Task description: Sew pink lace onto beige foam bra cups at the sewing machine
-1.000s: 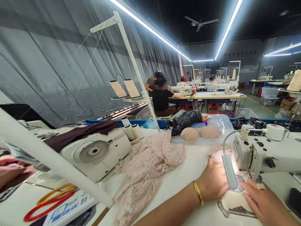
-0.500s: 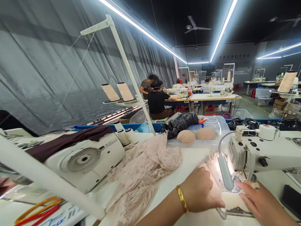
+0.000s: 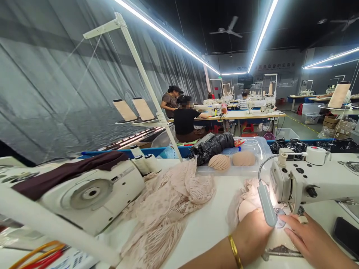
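Note:
At the lower right, my left hand (image 3: 252,234), with a gold bangle on its wrist, presses on pale pink fabric (image 3: 248,203) beside the needle area; its fingertips are hidden behind the lamp. My right hand (image 3: 308,233) rests with fingers spread at the machine's needle plate, on the fabric's right side, wearing a ring. Over the two hands stands the white sewing machine (image 3: 328,177). A grey lamp (image 3: 267,205) on a flexible neck lights the spot between them. Dark-edged lace lies just below the needle area.
A heap of beige lace (image 3: 171,201) lies left of my hands. Beyond it are a plastic bin (image 3: 262,151) with two beige cups, a second machine (image 3: 92,192), a thread stand (image 3: 140,67), scissors (image 3: 42,256) and a phone (image 3: 347,233). Two people are farther back.
My left hand has moved right and slightly forward, closer to the needle area, and more of the pink fabric shows beyond it. The right hand has barely moved. The view has shifted slightly.

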A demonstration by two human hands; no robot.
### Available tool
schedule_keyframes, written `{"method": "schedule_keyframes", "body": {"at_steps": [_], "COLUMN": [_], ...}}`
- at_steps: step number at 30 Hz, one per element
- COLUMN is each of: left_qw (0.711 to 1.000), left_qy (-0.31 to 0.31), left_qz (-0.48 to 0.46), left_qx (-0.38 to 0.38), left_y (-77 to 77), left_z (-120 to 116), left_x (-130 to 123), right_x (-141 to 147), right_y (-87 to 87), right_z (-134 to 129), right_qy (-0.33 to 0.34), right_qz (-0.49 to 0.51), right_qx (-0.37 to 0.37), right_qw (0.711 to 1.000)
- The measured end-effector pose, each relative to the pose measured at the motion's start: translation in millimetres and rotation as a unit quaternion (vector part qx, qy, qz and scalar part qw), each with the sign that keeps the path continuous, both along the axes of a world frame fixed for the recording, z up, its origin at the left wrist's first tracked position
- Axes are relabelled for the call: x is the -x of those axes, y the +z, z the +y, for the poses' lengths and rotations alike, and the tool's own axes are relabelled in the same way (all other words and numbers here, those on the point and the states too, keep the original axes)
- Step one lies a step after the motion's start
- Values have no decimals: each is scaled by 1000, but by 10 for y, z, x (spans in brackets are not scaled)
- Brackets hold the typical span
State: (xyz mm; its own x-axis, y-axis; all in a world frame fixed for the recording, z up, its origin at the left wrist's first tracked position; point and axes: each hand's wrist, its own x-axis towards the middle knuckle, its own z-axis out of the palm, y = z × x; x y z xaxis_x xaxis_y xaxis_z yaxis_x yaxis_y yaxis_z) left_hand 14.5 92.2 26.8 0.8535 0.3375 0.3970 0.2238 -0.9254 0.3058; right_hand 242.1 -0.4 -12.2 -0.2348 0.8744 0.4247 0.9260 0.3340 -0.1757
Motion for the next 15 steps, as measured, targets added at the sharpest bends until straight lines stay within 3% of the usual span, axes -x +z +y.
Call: {"method": "schedule_keyframes", "body": {"at_steps": [4, 6, 9, 13, 15], "left_qw": [989, 986, 988, 989, 989], "left_qy": [63, 64, 60, 67, 71], "left_qz": [-84, -109, -125, -117, -104], "left_qx": [106, 112, 73, -56, -78], "left_y": [-8, -17, -25, -39, -54], "left_z": [-95, -104, -92, -74, -59], "left_x": [-53, -83, -95, -53, -52], "right_x": [30, 33, 18, -11, -32], "right_y": [12, 5, -35, -134, -187], "right_z": [5, 6, 5, 14, 23], "right_qy": [-8, -9, -11, -15, -17], "right_qz": [11, 8, -1, -11, -16], "right_qx": [-2, -1, -1, -1, -9], "right_qw": [1000, 1000, 1000, 1000, 1000]}}
